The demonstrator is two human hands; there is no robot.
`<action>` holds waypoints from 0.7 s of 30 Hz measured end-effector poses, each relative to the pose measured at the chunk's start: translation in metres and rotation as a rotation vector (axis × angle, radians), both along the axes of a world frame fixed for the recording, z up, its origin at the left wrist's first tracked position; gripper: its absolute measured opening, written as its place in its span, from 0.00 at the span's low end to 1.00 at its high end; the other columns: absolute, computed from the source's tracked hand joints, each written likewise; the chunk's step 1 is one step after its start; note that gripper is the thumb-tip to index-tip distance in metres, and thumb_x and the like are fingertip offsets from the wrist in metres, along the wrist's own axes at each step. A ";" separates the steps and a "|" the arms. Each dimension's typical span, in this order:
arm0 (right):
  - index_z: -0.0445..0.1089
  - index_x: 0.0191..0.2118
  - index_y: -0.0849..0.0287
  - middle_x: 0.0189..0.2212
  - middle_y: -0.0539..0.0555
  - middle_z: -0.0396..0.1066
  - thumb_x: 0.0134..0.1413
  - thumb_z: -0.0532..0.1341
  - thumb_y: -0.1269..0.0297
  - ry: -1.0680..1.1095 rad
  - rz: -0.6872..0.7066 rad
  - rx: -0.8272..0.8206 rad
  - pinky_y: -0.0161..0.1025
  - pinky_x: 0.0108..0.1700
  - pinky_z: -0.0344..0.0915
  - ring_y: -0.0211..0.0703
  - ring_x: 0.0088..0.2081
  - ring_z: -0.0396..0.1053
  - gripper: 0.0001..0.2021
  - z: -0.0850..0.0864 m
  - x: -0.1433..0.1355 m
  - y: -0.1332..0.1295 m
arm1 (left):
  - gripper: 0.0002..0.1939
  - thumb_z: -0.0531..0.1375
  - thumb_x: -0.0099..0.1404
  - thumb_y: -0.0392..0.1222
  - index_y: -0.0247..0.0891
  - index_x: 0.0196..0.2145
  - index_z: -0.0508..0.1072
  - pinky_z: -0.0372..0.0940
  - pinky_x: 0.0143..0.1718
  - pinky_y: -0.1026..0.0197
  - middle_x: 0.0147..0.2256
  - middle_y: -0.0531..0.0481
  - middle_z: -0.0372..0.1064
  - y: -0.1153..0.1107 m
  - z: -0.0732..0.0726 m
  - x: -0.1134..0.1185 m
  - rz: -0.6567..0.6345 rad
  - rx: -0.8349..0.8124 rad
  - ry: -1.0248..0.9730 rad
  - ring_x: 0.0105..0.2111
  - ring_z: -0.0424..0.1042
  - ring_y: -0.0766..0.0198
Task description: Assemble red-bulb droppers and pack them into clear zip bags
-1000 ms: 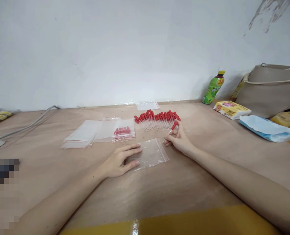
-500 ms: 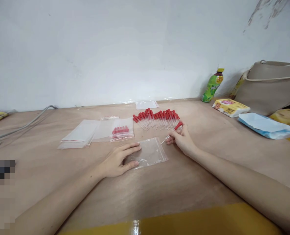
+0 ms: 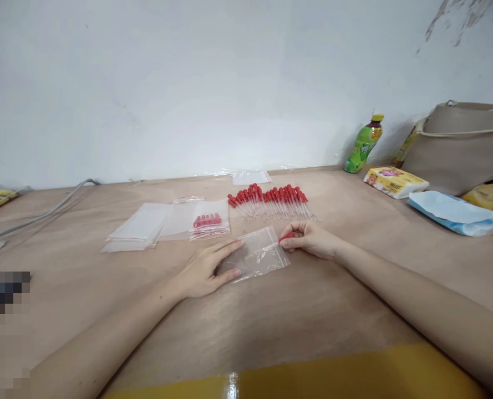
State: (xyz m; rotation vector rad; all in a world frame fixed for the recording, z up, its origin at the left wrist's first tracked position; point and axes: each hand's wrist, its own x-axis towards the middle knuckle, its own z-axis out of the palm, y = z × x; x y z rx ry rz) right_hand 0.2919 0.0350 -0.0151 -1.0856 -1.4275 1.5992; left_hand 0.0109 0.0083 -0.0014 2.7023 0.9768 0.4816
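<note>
A clear zip bag lies flat on the table in front of me. My left hand rests on its left end, thumb and fingers stretched apart and pressing it down. At the bag's zip end, my right hand pinches a dropper by its red rubber bulb. The dropper's thin tube points left into the bag's mouth and is hard to make out through the plastic. Just beyond the bag, several red-bulbed droppers lie in a row with their bulbs toward the wall.
Left of the droppers lie a zip bag with several red-bulbed droppers and a stack of bags. Another bag pack is by the wall. On the right are a green bottle, tissue pack, blue packet and handbag.
My right hand has brought the dropper down and left to the bag, and its tube has gone into the bag's opening. My left hand stays on the bag.
</note>
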 end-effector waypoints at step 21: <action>0.71 0.32 0.62 0.22 0.48 0.67 0.42 0.63 0.53 -0.241 0.169 0.213 0.28 0.21 0.51 0.29 0.20 0.57 0.16 0.010 -0.001 -0.014 | 0.23 0.52 0.64 0.49 0.46 0.56 0.60 0.55 0.55 0.48 0.59 0.47 0.51 0.000 -0.001 0.000 0.019 -0.009 0.080 0.56 0.56 0.54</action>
